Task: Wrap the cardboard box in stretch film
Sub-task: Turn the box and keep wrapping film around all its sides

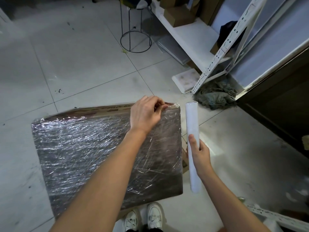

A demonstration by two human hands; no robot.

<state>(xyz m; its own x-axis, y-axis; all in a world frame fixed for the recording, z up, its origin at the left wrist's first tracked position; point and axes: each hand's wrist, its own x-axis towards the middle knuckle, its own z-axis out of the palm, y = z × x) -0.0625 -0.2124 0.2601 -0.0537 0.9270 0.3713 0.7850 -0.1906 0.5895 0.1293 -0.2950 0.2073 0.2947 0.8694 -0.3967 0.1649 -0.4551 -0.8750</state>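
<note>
From the head view, I am looking down at the cardboard box [107,151], which is lying flat on the tiled floor [80,64] just ahead of my white shoes [143,218]. Its broad top face is already shining under wrinkled stretch film [83,139], while a strip of bare printed cardboard is showing along the far edge.

My left hand [145,113] is pinching the film at the box's far right corner, fingers curled tight on it. My right hand [199,153] is gripping the film roll [192,131] around its lower middle, just beside the box's right edge.

I am judging the box as stiff but awkward: wide, shallow, probably best taken by its edges or corners, since the film is making the flat face slick. The film itself is looking thin, clingy and easy to tear, so I am keeping the pinch near the corner where it bunches. The roll seems light and rigid.

The box's long axis is running left to right, tilted slightly away at the right. The roll is pointing away from me, nearly parallel to the box's right edge.
</note>
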